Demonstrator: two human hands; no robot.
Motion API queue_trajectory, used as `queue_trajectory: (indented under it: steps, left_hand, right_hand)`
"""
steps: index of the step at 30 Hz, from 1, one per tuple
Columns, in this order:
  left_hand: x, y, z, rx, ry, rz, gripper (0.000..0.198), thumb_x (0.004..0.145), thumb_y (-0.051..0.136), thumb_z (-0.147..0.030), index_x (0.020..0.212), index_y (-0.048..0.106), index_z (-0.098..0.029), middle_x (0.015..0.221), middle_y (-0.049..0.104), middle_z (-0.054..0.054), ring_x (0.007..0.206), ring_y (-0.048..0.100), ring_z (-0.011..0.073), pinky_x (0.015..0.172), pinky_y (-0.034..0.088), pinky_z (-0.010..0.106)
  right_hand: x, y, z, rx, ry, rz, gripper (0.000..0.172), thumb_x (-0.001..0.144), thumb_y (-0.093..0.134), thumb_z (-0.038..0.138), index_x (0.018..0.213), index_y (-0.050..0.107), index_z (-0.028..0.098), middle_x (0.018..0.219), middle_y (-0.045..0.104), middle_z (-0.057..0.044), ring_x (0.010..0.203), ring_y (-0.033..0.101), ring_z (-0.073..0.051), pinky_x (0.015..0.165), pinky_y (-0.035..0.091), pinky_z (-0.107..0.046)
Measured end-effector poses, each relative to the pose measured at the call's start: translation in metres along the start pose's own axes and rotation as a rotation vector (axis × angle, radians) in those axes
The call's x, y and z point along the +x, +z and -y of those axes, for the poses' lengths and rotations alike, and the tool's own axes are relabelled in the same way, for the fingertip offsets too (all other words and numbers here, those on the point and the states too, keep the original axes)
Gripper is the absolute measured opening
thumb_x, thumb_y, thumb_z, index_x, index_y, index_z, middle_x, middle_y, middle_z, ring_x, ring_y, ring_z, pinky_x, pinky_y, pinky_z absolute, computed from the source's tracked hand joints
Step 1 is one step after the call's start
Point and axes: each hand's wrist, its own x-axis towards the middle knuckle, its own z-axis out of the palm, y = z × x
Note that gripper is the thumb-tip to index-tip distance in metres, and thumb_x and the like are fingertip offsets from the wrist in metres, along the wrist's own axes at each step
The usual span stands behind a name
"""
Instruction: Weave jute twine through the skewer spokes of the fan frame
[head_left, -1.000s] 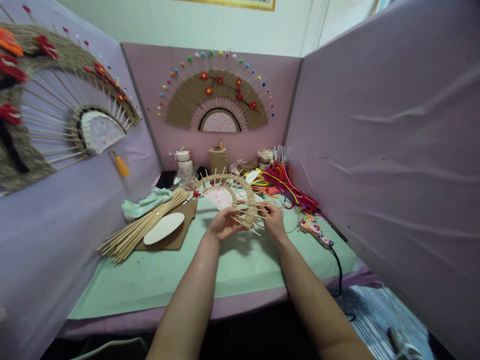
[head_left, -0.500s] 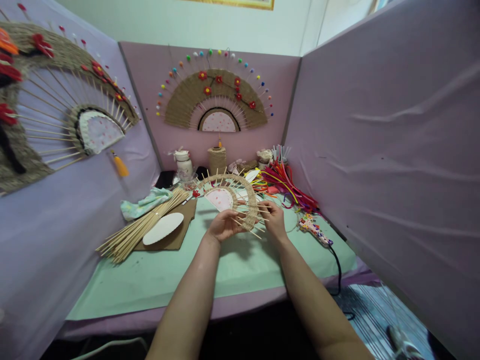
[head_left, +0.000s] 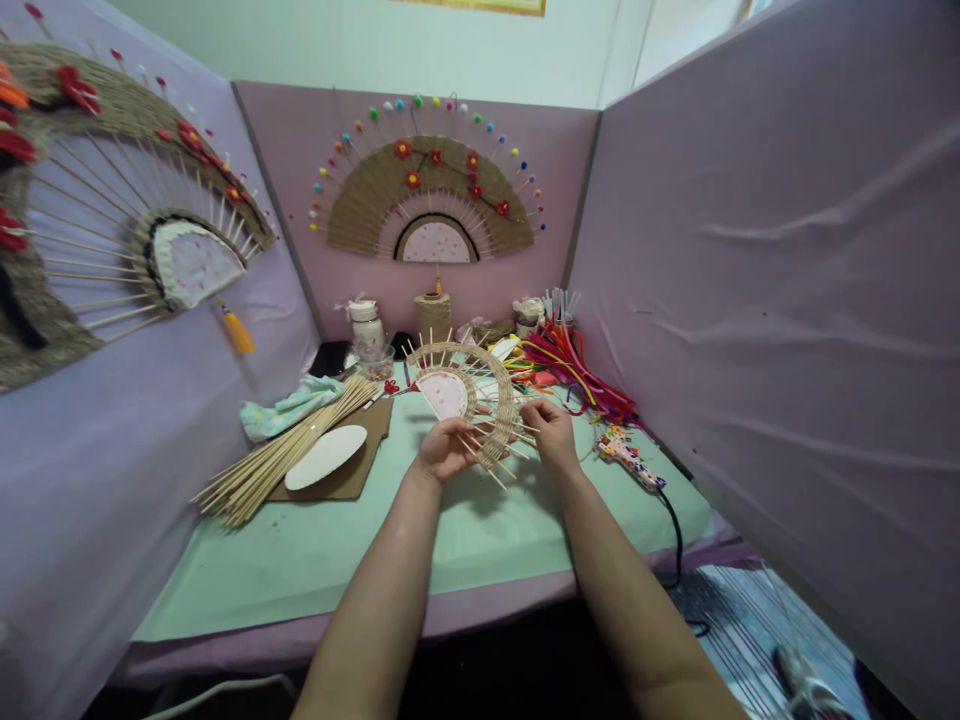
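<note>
A half-round fan frame [head_left: 501, 392] of thin bamboo sticks is held above the table, tilted down to the right. Twine is woven round its sticks in an inner and an outer band, and a white half-disc [head_left: 444, 395] with pink spots forms its centre. My left hand [head_left: 448, 450] grips the fan from below at its lower edge, thumb on top and the other fingers partly hidden behind it. At the fan's right side, my right hand [head_left: 549, 432] is closed in a pinch on the twine by the stick ends; the strand itself is barely visible.
At left, a bundle of bamboo sticks [head_left: 300, 445] and a white oval card [head_left: 326, 458] lie on cardboard [head_left: 369, 462]. A patterned glue gun [head_left: 631, 462] with a black cord lies right, below colourful pipe cleaners [head_left: 581, 375]. A twine spool [head_left: 433, 317] and bottle [head_left: 366, 325] stand behind.
The fan has turned slightly clockwise in my left hand, its right-hand sticks dipping lower. My right hand has shifted a little to the right, away from the woven band.
</note>
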Motion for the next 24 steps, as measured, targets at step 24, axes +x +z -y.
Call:
queue_trajectory:
  steps: [24]
  left_hand:
    - [-0.007,-0.005,-0.013,0.133,-0.105,-0.072,0.031,0.068,0.052,-0.009,0.097,0.061,-0.012,0.084,0.073,0.012,0.092,0.07,0.0332,0.082,0.052,0.048]
  right_hand:
    - [0.011,-0.011,0.001,0.215,-0.014,-0.163,0.027,0.064,0.074,0.037,0.078,0.058,0.021,0.068,0.054,0.004,0.055,0.045,-0.008,0.051,0.037,-0.023]
